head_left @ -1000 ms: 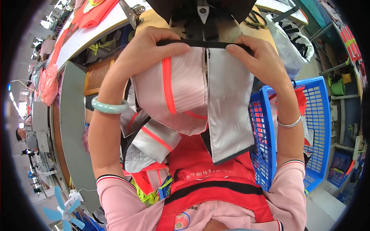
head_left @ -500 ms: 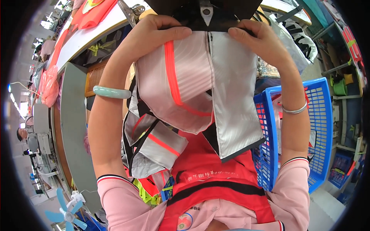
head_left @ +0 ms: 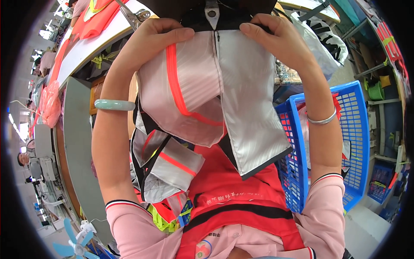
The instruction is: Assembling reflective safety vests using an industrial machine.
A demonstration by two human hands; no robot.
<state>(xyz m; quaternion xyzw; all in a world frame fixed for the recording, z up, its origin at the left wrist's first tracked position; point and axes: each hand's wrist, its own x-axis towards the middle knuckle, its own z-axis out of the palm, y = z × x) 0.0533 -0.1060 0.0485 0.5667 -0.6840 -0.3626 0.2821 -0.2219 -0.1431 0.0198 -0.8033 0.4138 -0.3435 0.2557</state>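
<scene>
A silver-grey garment piece [head_left: 250,103] with black edging and an orange-red stripe hangs down towards me from a dark machine [head_left: 172,6]. My left hand [head_left: 168,36] pinches its black top edge, thumb above and fingers curled beneath. On the other side of the seam, my right hand [head_left: 276,39] grips the same edge in the same way. Between the two hands, a pointed metal part [head_left: 211,15] of the machine sits just above the black edge. More silver cloth with a red stripe [head_left: 177,164] lies folded below, over my red apron [head_left: 241,190].
A blue plastic basket [head_left: 355,142] with cloth in it stands at my right. A grey panel [head_left: 77,142] and a white table [head_left: 77,56] with orange cloth [head_left: 97,21] are on the left. A light-blue fan [head_left: 74,241] is at the lower left.
The hands, garment and machine part all appear a little further left and higher, as the whole view has shifted. Both hands keep their hold on the black edge.
</scene>
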